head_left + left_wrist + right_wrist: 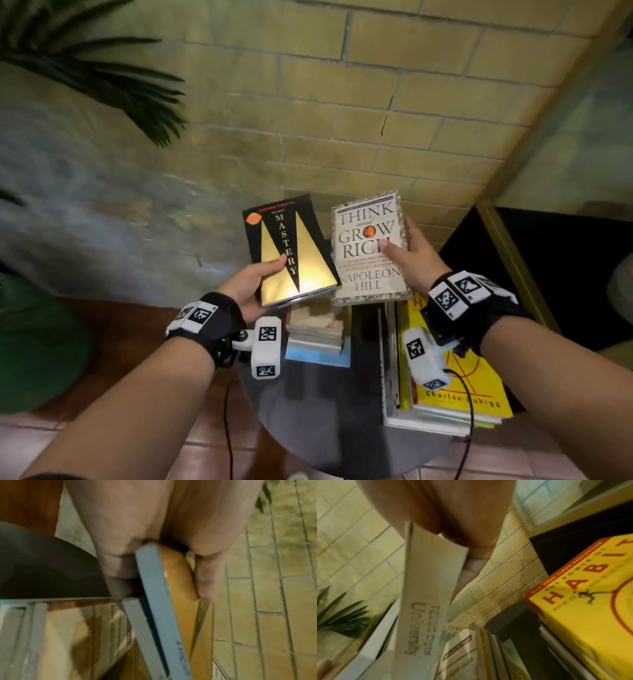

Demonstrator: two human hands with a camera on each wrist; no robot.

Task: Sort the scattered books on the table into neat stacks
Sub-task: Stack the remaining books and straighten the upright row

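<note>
Both hands hold books up over a dark round table [308, 414]. My left hand [255, 282] grips the black and gold "Mastery" book [291, 250] by its lower left corner, thumb on the cover. The left wrist view shows that book's page edge [154, 588] pinched between thumb and fingers. My right hand [409, 251] grips the white "Think and Grow Rich" book [366, 240] at its right edge, thumb on the cover. Its stamped page edge [426, 601] fills the right wrist view. The two books are side by side, almost touching.
A small stack of books [315, 337] lies on the table beneath the held ones. A taller stack topped by a yellow "Habit" book [459, 390] sits at the table's right. A brick wall stands behind, a plant [102, 78] at left, a black cabinet [548, 274] at right.
</note>
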